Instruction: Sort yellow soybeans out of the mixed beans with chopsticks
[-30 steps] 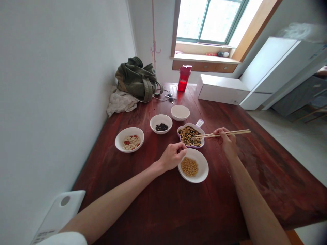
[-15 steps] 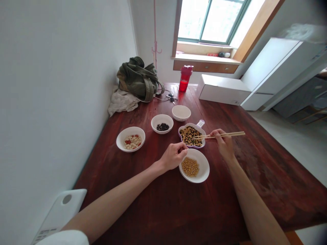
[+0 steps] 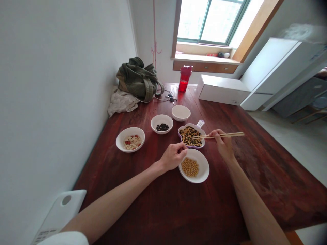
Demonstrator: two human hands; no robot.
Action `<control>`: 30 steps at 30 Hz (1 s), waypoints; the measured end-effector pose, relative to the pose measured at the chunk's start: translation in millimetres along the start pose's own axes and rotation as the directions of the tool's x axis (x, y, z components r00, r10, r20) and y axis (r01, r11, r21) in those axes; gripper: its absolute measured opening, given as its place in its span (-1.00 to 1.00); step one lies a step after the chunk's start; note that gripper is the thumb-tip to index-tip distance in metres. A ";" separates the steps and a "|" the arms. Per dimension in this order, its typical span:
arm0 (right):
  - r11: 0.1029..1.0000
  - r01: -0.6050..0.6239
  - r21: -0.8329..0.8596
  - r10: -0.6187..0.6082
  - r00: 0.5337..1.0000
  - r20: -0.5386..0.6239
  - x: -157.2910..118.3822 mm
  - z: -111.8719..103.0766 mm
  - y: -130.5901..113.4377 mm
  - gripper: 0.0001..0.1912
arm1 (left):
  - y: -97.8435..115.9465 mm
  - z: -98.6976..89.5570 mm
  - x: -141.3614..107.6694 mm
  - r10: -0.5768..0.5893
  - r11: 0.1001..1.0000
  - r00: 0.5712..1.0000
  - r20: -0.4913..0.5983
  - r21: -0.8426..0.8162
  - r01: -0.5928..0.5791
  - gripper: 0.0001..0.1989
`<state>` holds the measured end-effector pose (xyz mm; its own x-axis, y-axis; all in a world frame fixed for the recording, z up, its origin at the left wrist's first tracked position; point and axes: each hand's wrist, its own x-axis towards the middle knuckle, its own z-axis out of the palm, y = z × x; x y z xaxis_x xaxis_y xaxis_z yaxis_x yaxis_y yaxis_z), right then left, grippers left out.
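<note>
My right hand (image 3: 222, 144) is closed round a pair of wooden chopsticks (image 3: 231, 134). Their tips reach into a purple-rimmed, short-handled dish (image 3: 201, 123) of mixed dark and yellow beans (image 3: 189, 135). My left hand (image 3: 174, 156) is curled with its fingers closed at the upper left rim of a white bowl (image 3: 203, 168), just below the dish. Yellow soybeans (image 3: 190, 166) lie in that bowl. Whether a bean is between the chopstick tips is too small to tell.
To the left stand a white bowl (image 3: 118, 143) of pale and red pieces and another white bowl (image 3: 154, 125) with small black beans. Behind them is a third white bowl (image 3: 181, 112). Farther back are a green bag (image 3: 136, 80), keys (image 3: 171, 99), a red bottle (image 3: 184, 79) and a white box (image 3: 222, 89).
</note>
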<state>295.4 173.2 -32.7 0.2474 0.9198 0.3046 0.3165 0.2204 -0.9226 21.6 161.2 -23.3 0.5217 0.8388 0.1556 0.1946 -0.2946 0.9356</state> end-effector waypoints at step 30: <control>0.998 -0.018 0.056 0.017 1.000 0.026 -1.3 2.5 0.0 -0.69 | 1.9 -0.3 0.3 -0.015 1.000 1.000 -0.012 0.005 0.015 -0.79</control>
<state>292.8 172.8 -33.6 0.2289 0.9315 0.2829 0.2599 0.2216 -0.9399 21.9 161.0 -21.4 0.5083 0.8488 0.1454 0.2066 -0.2841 0.9363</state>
